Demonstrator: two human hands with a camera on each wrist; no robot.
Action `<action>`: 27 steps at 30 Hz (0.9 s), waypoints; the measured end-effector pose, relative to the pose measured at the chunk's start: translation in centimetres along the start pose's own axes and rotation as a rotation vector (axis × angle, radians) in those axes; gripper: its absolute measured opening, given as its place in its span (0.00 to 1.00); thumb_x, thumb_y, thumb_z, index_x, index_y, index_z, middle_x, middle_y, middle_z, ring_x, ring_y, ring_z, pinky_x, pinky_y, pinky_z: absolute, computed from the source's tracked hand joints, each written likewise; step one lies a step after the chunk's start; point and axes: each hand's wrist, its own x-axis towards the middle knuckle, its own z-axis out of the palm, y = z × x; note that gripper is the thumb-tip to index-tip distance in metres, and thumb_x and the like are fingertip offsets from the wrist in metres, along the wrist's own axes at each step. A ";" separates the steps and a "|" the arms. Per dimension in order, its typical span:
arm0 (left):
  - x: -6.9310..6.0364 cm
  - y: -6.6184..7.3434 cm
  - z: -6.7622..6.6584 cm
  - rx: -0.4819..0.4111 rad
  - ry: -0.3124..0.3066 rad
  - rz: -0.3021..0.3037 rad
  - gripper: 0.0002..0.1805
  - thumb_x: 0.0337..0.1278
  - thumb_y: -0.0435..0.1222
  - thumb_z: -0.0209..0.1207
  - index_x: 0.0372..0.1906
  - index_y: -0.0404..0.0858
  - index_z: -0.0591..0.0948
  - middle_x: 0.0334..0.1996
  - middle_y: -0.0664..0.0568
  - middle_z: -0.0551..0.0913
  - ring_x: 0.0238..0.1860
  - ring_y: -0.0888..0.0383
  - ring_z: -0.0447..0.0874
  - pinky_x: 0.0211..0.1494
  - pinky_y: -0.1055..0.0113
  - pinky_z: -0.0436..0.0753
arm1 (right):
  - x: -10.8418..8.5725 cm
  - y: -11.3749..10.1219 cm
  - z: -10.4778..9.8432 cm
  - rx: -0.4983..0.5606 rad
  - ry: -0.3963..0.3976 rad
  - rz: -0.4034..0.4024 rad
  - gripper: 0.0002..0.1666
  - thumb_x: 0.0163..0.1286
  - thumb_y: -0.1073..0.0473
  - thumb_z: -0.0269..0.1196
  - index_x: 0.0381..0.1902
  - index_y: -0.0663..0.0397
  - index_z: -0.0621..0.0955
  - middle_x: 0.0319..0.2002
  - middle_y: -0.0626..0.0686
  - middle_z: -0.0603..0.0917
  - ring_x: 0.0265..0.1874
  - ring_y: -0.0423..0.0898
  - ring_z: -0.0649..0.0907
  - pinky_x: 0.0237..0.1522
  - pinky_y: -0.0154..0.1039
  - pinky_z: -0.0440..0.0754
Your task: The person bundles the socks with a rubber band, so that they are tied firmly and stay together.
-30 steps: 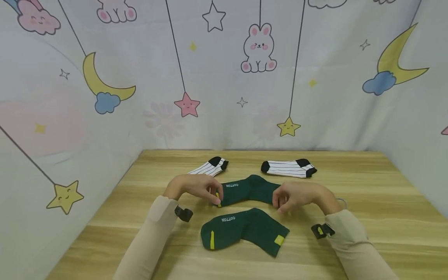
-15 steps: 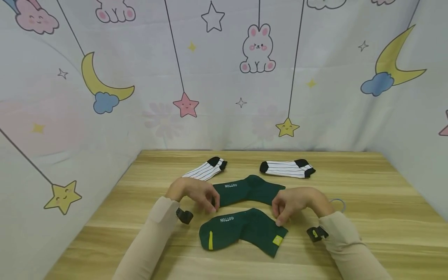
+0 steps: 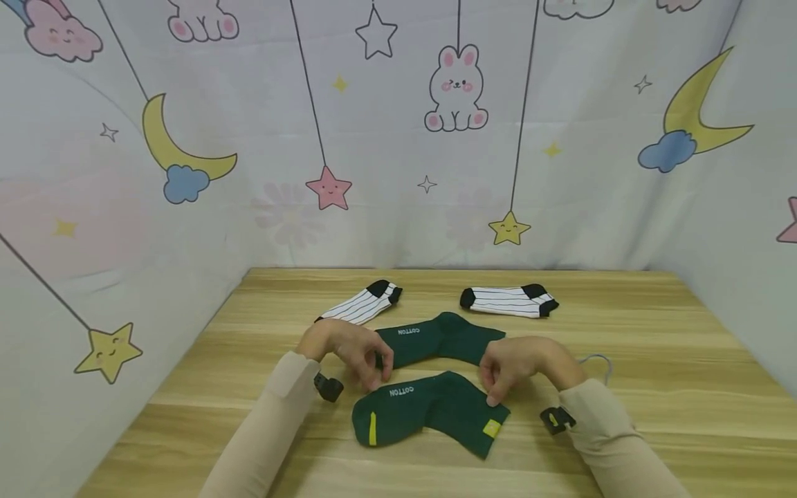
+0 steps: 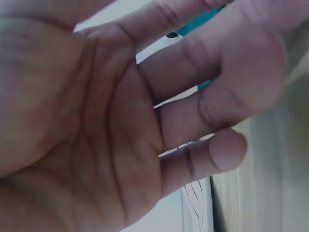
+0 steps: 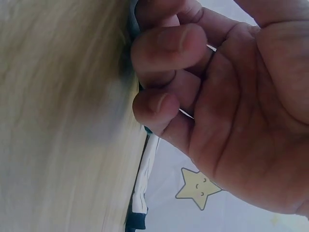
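Dark green ankle sock nearest the person, the near green sock, lies flat on the wood-grain table, toe left, cuff right, heel bump pointing away; white COTTON lettering, yellow stripe at toe, yellow tag at cuff. Left hand is bent down at the toe's far edge, fingers loosely curved, thumb and index narrow; pinching cloth or not, cannot tell. Right hand is at the cuff end, thumb tip at the sock's edge, fingers curled in; cannot tell whether it grips any fabric. Far green sock lies just beyond, same direction, apart from the near one, toe end partly behind the left hand. Two striped socks, white with thin dark lines, black heels and cuffs, at the back: left striped sock slanted, toe mostly hidden; right striped sock nearly level, black toe showing. Beige sleeves, black wrist cameras, cartoon-print backdrop behind, thin cable near the right wrist
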 end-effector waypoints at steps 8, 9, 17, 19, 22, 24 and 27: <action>0.3 0.0 0.1 0.030 -0.029 0.007 0.12 0.55 0.34 0.71 0.42 0.40 0.81 0.28 0.54 0.88 0.28 0.64 0.80 0.36 0.72 0.71 | 0.3 0.2 0.2 -0.039 0.008 0.026 0.09 0.58 0.58 0.75 0.22 0.48 0.84 0.19 0.41 0.78 0.18 0.36 0.71 0.23 0.30 0.67; 0.4 0.1 0.2 0.030 -0.028 0.007 0.12 0.55 0.34 0.71 0.42 0.39 0.81 0.27 0.54 0.88 0.28 0.65 0.80 0.35 0.72 0.71 | 0.4 0.3 0.3 -0.034 0.008 0.026 0.10 0.58 0.59 0.75 0.22 0.48 0.84 0.19 0.41 0.78 0.18 0.36 0.71 0.22 0.30 0.67; 1.0 0.5 0.7 0.070 0.006 -0.035 0.13 0.52 0.33 0.73 0.38 0.40 0.78 0.23 0.52 0.87 0.24 0.63 0.80 0.33 0.71 0.69 | 0.6 0.3 0.4 -0.024 0.006 0.023 0.11 0.57 0.61 0.75 0.21 0.49 0.83 0.17 0.41 0.77 0.16 0.36 0.69 0.21 0.30 0.65; 1.2 0.7 0.9 0.105 0.029 -0.048 0.13 0.51 0.33 0.74 0.36 0.42 0.78 0.22 0.54 0.86 0.23 0.64 0.78 0.33 0.71 0.69 | 0.6 0.3 0.4 -0.026 0.006 0.023 0.11 0.57 0.62 0.75 0.20 0.49 0.83 0.17 0.41 0.77 0.16 0.36 0.69 0.21 0.30 0.64; 1.4 0.8 1.0 0.141 0.055 -0.057 0.14 0.49 0.33 0.74 0.33 0.43 0.78 0.21 0.56 0.85 0.22 0.64 0.75 0.32 0.71 0.68 | 0.6 0.3 0.4 -0.001 -0.001 0.011 0.12 0.57 0.63 0.75 0.20 0.49 0.82 0.17 0.41 0.77 0.16 0.36 0.69 0.21 0.30 0.64; 1.4 0.8 1.0 0.152 0.056 -0.050 0.14 0.48 0.32 0.74 0.33 0.44 0.78 0.19 0.57 0.83 0.21 0.64 0.71 0.31 0.71 0.67 | 0.6 0.3 0.5 0.028 -0.014 -0.006 0.13 0.57 0.65 0.74 0.20 0.51 0.81 0.17 0.42 0.77 0.16 0.36 0.68 0.21 0.30 0.63; 1.5 0.6 0.9 0.123 0.028 -0.013 0.14 0.50 0.31 0.72 0.34 0.43 0.77 0.18 0.57 0.81 0.20 0.64 0.70 0.30 0.72 0.67 | 0.6 0.5 0.5 0.061 -0.032 -0.037 0.12 0.57 0.67 0.73 0.21 0.53 0.80 0.17 0.42 0.77 0.17 0.35 0.69 0.21 0.30 0.62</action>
